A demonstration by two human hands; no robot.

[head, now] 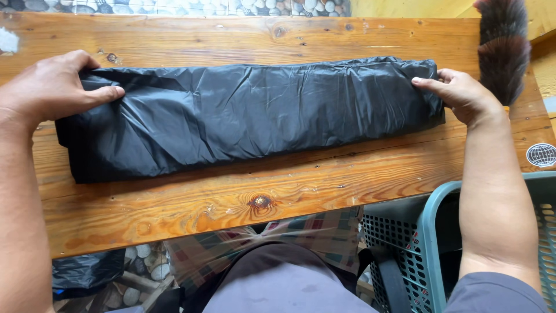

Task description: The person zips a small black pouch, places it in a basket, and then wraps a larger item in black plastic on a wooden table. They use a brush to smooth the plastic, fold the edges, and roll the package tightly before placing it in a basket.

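A left hand and right hand each pinch an end of a folded black plastic sheet lying flat across the wooden desk, best kept taut and square-edged for a clean fold.

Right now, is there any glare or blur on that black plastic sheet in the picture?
Head view: soft daylight, sharp focus; the folded black plastic sheet shows pale sheen on its creases, no harsh glare. Head view: the left hand and right hand are crisp; the dark furry thing at top right looks slightly soft.
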